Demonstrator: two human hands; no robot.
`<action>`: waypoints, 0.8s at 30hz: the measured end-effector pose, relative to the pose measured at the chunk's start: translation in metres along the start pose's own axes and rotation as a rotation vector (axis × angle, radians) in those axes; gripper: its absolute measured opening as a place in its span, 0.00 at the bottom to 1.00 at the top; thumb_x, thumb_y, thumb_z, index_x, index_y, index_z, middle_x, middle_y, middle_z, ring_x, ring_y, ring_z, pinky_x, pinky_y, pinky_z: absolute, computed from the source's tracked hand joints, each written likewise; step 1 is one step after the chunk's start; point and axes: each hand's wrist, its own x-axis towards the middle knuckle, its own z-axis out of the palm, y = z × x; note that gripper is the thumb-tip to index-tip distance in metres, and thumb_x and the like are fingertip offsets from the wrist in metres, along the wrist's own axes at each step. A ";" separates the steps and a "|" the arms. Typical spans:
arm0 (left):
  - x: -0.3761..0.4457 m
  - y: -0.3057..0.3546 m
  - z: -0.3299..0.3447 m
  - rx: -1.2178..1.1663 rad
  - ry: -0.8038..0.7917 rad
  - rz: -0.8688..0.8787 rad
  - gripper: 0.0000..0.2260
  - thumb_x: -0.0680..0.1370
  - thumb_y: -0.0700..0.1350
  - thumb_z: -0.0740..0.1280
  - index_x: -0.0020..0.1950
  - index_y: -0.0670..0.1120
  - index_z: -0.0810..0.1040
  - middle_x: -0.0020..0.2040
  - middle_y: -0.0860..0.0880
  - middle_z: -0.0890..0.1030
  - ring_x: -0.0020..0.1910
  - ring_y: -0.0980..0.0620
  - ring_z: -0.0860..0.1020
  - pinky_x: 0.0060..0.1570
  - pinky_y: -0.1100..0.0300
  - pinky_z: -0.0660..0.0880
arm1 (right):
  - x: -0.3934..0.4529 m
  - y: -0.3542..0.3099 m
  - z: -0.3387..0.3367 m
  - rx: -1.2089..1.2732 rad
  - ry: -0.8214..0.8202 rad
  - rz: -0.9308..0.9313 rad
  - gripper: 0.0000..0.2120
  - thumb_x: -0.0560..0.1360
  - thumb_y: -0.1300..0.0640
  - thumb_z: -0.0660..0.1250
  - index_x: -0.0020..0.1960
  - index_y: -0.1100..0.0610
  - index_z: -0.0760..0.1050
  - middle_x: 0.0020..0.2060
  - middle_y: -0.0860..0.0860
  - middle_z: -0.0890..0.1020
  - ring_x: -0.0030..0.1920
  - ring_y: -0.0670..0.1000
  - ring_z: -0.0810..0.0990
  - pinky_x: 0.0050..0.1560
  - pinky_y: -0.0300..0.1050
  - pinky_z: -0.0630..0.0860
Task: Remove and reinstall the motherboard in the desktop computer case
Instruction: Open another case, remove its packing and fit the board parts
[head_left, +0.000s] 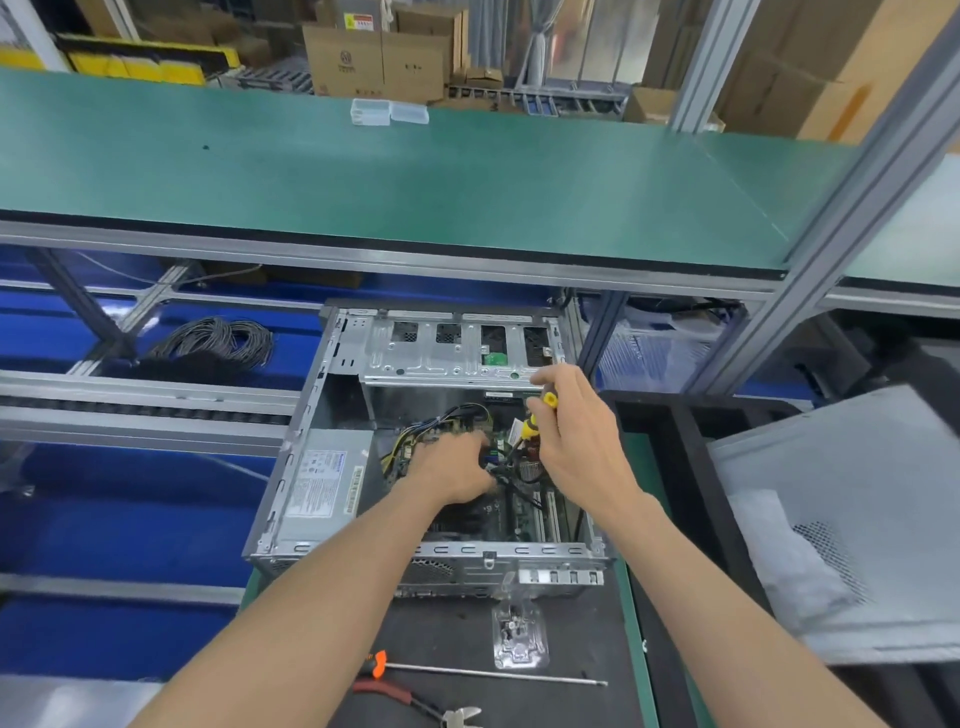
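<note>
We are reaching both hands into the open desktop computer case (332, 415), which is lying on its side on the desk (571, 623) so the motherboard (483, 514) is facing up at us, still seated on the case floor. Our right hand (576, 431) is curling around a yellow-handled screwdriver (540, 415), holding it upright, probably over a mounting screw we cannot make out. Our left hand (457, 467) is resting down among the cables (514, 483); it seems to be holding them aside, though whether its fingers are gripping anything we cannot tell.

Room is tight: the drive cage (452, 353) is overhanging the far end, the power supply (322, 483) is filling the left side, and the case's near rim (519, 551) is lying under our forearms. A long screwdriver (483, 673) and pliers (415, 701) are lying near us on the desk, and a clear plastic packet (519, 634) is sitting just beside the rim, all within easy reach.
</note>
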 end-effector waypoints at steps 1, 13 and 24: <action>0.004 0.000 0.000 -0.014 0.017 -0.013 0.31 0.70 0.57 0.73 0.72 0.55 0.70 0.65 0.46 0.78 0.63 0.43 0.76 0.61 0.47 0.72 | -0.001 0.002 0.001 0.010 0.025 -0.008 0.08 0.83 0.60 0.61 0.61 0.58 0.70 0.56 0.51 0.75 0.43 0.55 0.78 0.45 0.57 0.75; 0.010 -0.008 -0.008 -0.587 0.316 -0.110 0.23 0.69 0.51 0.79 0.59 0.49 0.75 0.46 0.48 0.84 0.54 0.50 0.76 0.55 0.53 0.73 | 0.000 0.010 0.031 0.031 -0.008 -0.011 0.07 0.83 0.61 0.60 0.59 0.62 0.70 0.54 0.55 0.75 0.43 0.61 0.77 0.43 0.63 0.75; 0.007 -0.019 -0.013 -0.534 0.015 0.092 0.17 0.72 0.34 0.61 0.37 0.53 0.84 0.30 0.56 0.81 0.28 0.59 0.72 0.32 0.62 0.66 | 0.005 0.016 0.039 -0.023 -0.069 -0.040 0.07 0.83 0.60 0.60 0.60 0.60 0.70 0.52 0.53 0.75 0.38 0.57 0.75 0.37 0.58 0.73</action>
